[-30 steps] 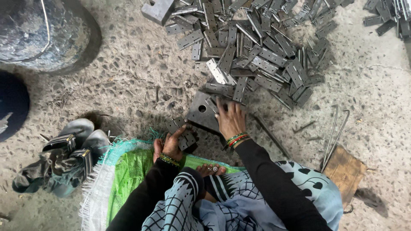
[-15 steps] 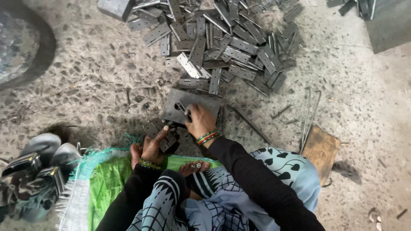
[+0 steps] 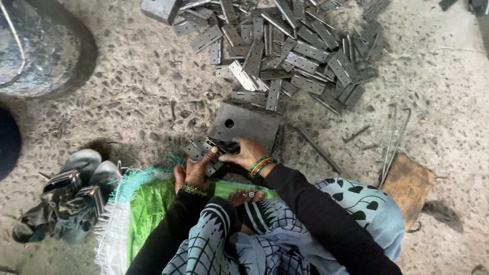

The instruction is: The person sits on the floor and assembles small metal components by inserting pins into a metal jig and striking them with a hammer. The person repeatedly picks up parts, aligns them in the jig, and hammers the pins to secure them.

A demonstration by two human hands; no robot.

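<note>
We've got right hand fingers pinching a small hinge at the near edge of the steel block, which backs it; left hand clamps more hinges beside it; loose pile across the floor, within reach.

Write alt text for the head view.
Seated on a concrete floor, a person's left hand and right hand handle small metal hinges beside a holed steel block, a hinge pile beyond.

No packages, labels, signs or screens show anywhere on this rough concrete floor
</note>
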